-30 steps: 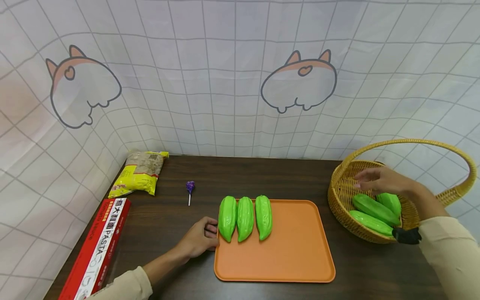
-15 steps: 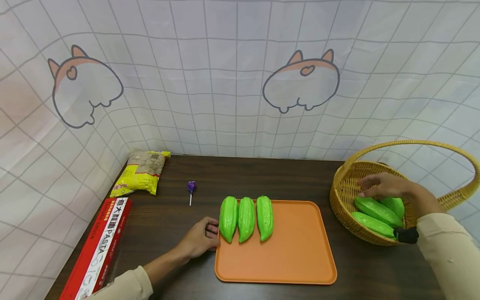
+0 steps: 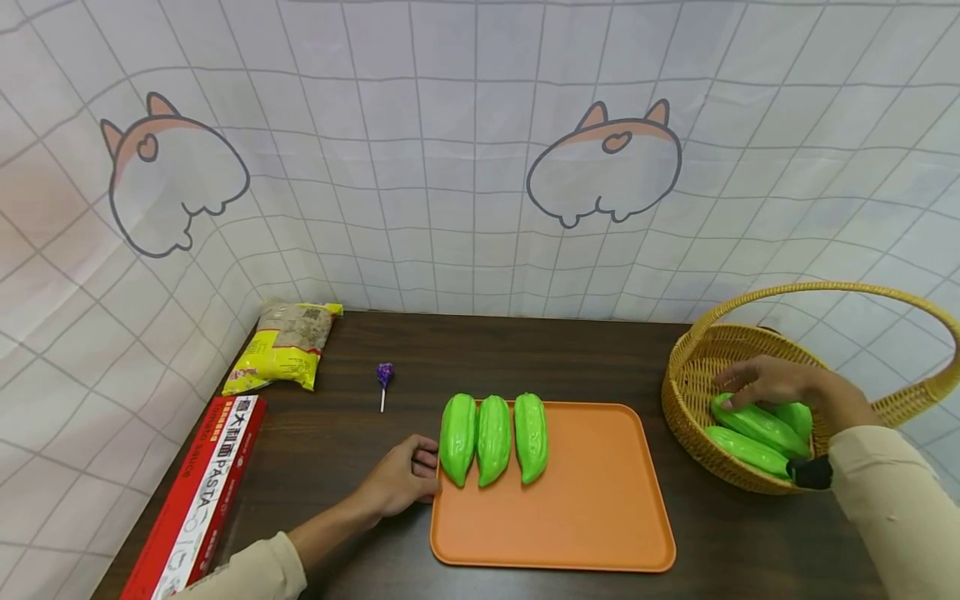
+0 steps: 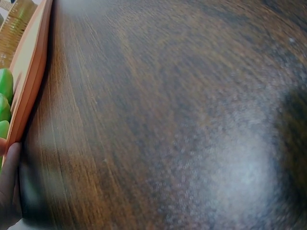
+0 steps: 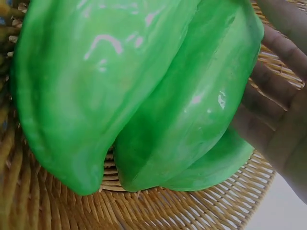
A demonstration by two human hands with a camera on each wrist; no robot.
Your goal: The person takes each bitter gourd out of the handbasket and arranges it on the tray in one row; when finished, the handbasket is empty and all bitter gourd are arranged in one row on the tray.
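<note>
Pickup, presumably, from three-o'clock basket (image 3: 693,450): right hand (image 3: 783,381) wide over gourd (image 3: 761,423), contact unclear; left hand (image 3: 396,477) pinching tray (image 3: 570,521); closure needed next.

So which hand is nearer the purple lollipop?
Left hand: just below the purple lollipop in the head view; the right hand is far right, in the wicker basket.

The vegetables (image 3: 492,440) are bright green, the tray (image 3: 577,500) orange.

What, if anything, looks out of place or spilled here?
Nothing looks spilled or damaged. At most, the purple lollipop lies alone on the dark table, while the green vegetables sit in the orange tray and wicker basket.
</note>
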